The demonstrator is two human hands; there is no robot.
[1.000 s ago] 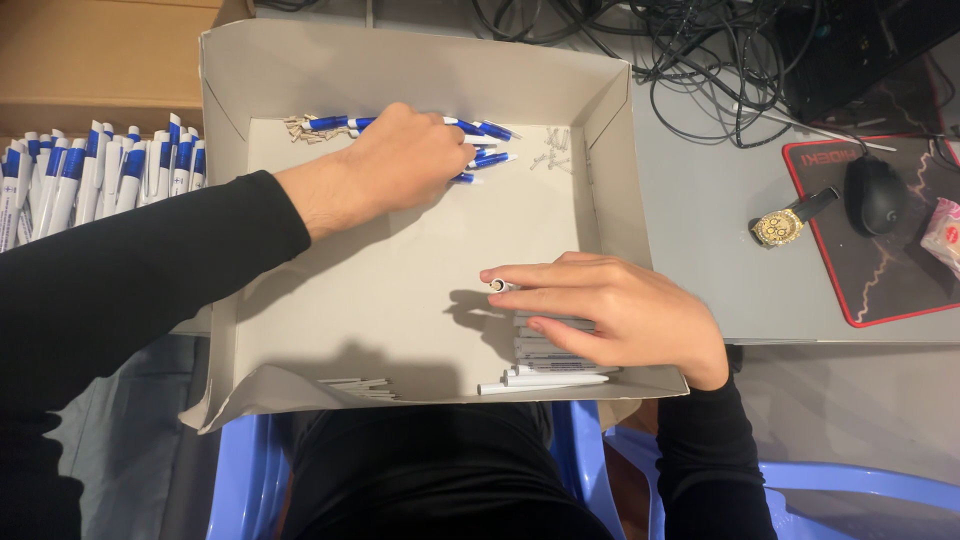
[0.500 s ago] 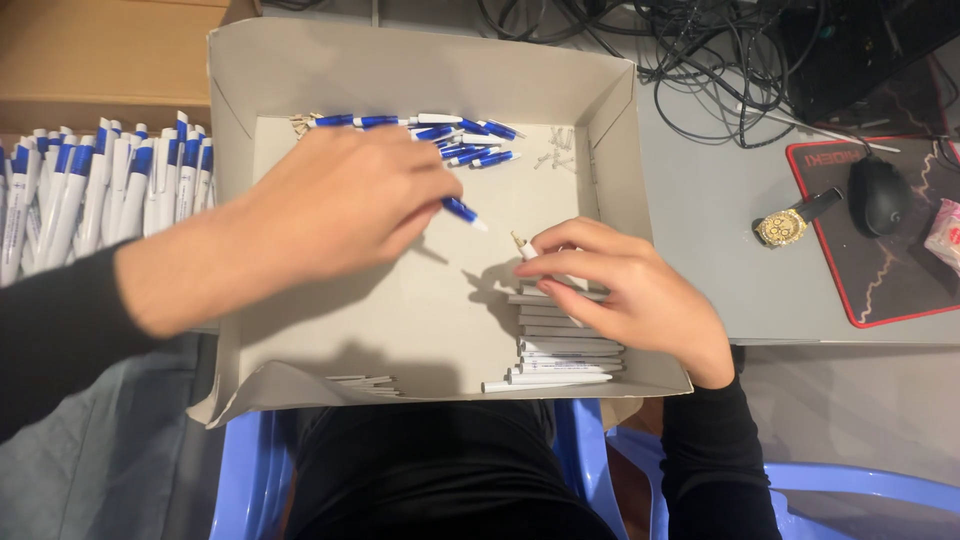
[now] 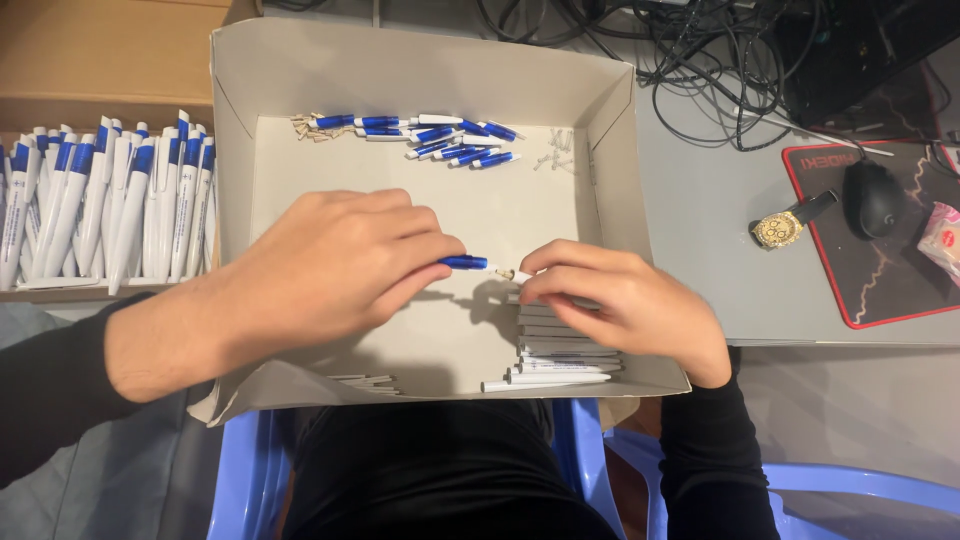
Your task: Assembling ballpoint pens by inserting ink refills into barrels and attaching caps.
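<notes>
**Pen parts meeting over a cardboard tray**

Grey bench, smooth and matt, carries a shallow cardboard tray with folded, upright walls and a pale flat floor. To the person's left, an open brown carton holds finished pens, white barrels with blue caps, packed side by side. Far right: a black mouse mat with red edging, a rounded black mouse, a gold wristwatch. A tangle of black cables lies behind the tray.

Inside the tray: a loose heap of short blue pen parts along the far wall; a stack of slim white barrels at the near right corner.

Left hand: fingers curled shut, pinching a blue pen part near mid-tray, tip pointing right.

Right hand: fingers bent and closed on a small white piece, resting over the barrel stack. The white piece meets the tip of the blue part; whether they are joined cannot be told.
</notes>
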